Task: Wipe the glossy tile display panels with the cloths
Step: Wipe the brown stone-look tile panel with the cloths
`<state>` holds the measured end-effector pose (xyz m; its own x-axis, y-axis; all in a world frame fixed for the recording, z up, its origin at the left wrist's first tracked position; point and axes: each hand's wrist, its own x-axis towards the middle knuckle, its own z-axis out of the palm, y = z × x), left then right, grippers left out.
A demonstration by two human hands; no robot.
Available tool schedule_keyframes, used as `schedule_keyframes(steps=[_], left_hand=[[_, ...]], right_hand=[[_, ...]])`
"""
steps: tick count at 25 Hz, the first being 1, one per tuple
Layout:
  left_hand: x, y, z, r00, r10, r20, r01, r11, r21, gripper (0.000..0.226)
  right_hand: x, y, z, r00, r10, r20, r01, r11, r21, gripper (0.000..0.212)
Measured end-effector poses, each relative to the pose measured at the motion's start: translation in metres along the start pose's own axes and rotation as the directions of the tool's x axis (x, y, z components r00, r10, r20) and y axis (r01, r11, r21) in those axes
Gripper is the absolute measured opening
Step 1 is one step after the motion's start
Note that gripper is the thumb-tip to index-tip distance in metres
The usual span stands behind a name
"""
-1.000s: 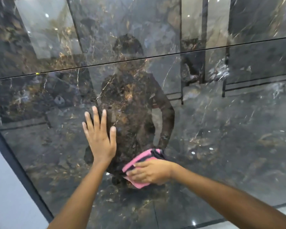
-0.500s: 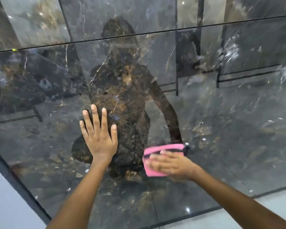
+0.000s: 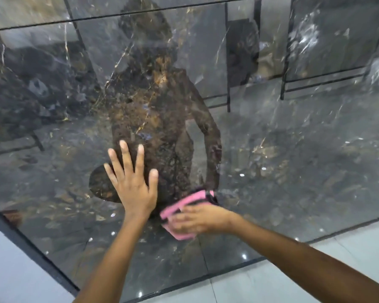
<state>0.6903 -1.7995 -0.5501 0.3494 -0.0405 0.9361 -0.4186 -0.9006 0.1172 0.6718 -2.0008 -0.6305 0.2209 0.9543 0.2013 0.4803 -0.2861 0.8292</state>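
Observation:
A large glossy dark marble tile panel [image 3: 293, 154] fills the view and mirrors a person's outline. My left hand [image 3: 132, 184] lies flat against it with fingers spread and nothing in it. Just to its right, my right hand [image 3: 198, 219] presses a pink cloth [image 3: 184, 204] with a dark edge onto the lower part of the panel; the hand is blurred. A second panel [image 3: 184, 3] sits above, past a thin dark seam.
A dark frame strip [image 3: 31, 243] borders the panel at lower left, with a pale wall [image 3: 7, 274] beyond it. Light grey floor tiles [image 3: 315, 278] run below the panel's bottom edge at lower right.
The right hand swept the pink cloth to the right and then back to the left toward the left hand. The left hand stays flat on the panel. The view has tilted downward.

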Motion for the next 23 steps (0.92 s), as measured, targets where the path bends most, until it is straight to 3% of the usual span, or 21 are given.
schedule_keyframes(steps=[1, 2, 4, 5, 7, 8, 9, 10, 11, 12, 13, 14, 15, 16, 17, 18, 19, 20, 21, 22, 23], left_hand=[[-0.023, 0.0, 0.007, 0.999, 0.015, 0.038, -0.017, 0.999, 0.048, 0.062], [-0.043, -0.002, 0.016, 0.997, 0.04, 0.068, -0.046, 0.994, 0.095, 0.065], [-0.07, -0.008, 0.03, 0.994, 0.077, 0.077, -0.089, 0.982, 0.165, 0.068], [-0.074, -0.011, 0.035, 0.995, 0.086, 0.051, -0.095, 0.976, 0.195, 0.07], [-0.074, -0.013, 0.042, 0.994, 0.105, -0.017, -0.098, 0.967, 0.237, 0.073], [-0.074, -0.013, 0.044, 0.993, 0.112, -0.043, -0.098, 0.964, 0.246, 0.074], [-0.075, -0.014, 0.046, 0.991, 0.118, -0.058, -0.1, 0.964, 0.248, 0.075], [-0.075, -0.014, 0.045, 0.99, 0.124, -0.064, -0.105, 0.964, 0.245, 0.075], [-0.076, -0.014, 0.045, 0.99, 0.127, -0.064, -0.109, 0.966, 0.236, 0.076], [-0.076, -0.015, 0.045, 0.99, 0.131, -0.059, -0.114, 0.967, 0.226, 0.076], [-0.076, -0.016, 0.044, 0.99, 0.133, -0.05, -0.119, 0.968, 0.221, 0.075], [-0.076, -0.017, 0.045, 0.99, 0.134, -0.045, -0.121, 0.967, 0.222, 0.074], [-0.076, -0.017, 0.045, 0.99, 0.137, -0.044, -0.124, 0.966, 0.228, 0.073], [-0.076, -0.017, 0.046, 0.989, 0.139, -0.045, -0.125, 0.964, 0.233, 0.073], [-0.077, -0.018, 0.046, 0.989, 0.139, -0.047, -0.124, 0.965, 0.233, 0.073], [-0.078, -0.018, 0.047, 0.989, 0.139, -0.05, -0.124, 0.965, 0.23, 0.072], [-0.078, -0.018, 0.048, 0.989, 0.139, -0.052, -0.124, 0.966, 0.225, 0.071], [-0.078, -0.018, 0.048, 0.989, 0.137, -0.053, -0.123, 0.969, 0.214, 0.068], [-0.078, -0.018, 0.047, 0.989, 0.135, -0.053, -0.122, 0.973, 0.198, 0.065], [-0.078, -0.018, 0.046, 0.989, 0.136, -0.057, -0.124, 0.975, 0.185, 0.062], [-0.077, -0.016, 0.045, 0.989, 0.137, -0.062, -0.124, 0.976, 0.18, 0.06]], right_hand=[[-0.023, -0.002, 0.004, 0.997, -0.066, 0.037, 0.065, 0.997, 0.032, 0.071], [-0.043, 0.013, 0.003, 0.999, -0.035, -0.003, 0.035, 0.998, 0.057, 0.072], [-0.074, 0.069, -0.014, 0.937, 0.296, -0.186, -0.289, 0.955, 0.068, 0.068], [-0.086, 0.099, -0.025, 0.803, 0.52, -0.291, -0.503, 0.853, 0.138, 0.069], [-0.096, 0.125, -0.033, 0.37, 0.843, -0.391, -0.791, 0.507, 0.344, 0.073], [-0.093, 0.112, -0.02, 0.224, 0.892, -0.393, -0.843, 0.38, 0.382, 0.077], [-0.09, 0.082, -0.003, 0.198, 0.907, -0.372, -0.873, 0.336, 0.355, 0.082], [-0.086, 0.038, 0.016, 0.319, 0.897, -0.307, -0.877, 0.402, 0.264, 0.087], [-0.089, -0.01, 0.036, 0.556, 0.8, -0.225, -0.796, 0.59, 0.132, 0.091], [-0.098, -0.05, 0.048, 0.796, 0.601, -0.078, -0.6, 0.799, 0.028, 0.093], [-0.109, -0.072, 0.053, 0.923, 0.375, 0.089, -0.377, 0.926, 0.001, 0.095], [-0.121, -0.071, 0.053, 0.967, 0.195, 0.165, -0.2, 0.98, 0.014, 0.097], [-0.129, -0.055, 0.05, 0.984, 0.111, 0.141, -0.114, 0.993, 0.012, 0.095], [-0.132, -0.029, 0.04, 0.986, 0.154, 0.06, -0.155, 0.988, 0.01, 0.09], [-0.131, 0.002, 0.028, 0.955, 0.295, -0.044, -0.293, 0.955, 0.039, 0.081], [-0.128, 0.033, 0.016, 0.86, 0.481, -0.168, -0.468, 0.876, 0.114, 0.073], [-0.12, 0.056, 0.006, 0.705, 0.655, -0.274, -0.622, 0.756, 0.206, 0.068], [-0.104, 0.066, 0.003, 0.533, 0.774, -0.341, -0.719, 0.627, 0.299, 0.066], [-0.082, 0.061, 0.007, 0.408, 0.834, -0.372, -0.769, 0.533, 0.353, 0.066], [-0.059, 0.042, 0.016, 0.383, 0.839, -0.388, -0.79, 0.515, 0.333, 0.068], [-0.039, 0.011, 0.029, 0.477, 0.795, -0.374, -0.772, 0.583, 0.254, 0.069]])
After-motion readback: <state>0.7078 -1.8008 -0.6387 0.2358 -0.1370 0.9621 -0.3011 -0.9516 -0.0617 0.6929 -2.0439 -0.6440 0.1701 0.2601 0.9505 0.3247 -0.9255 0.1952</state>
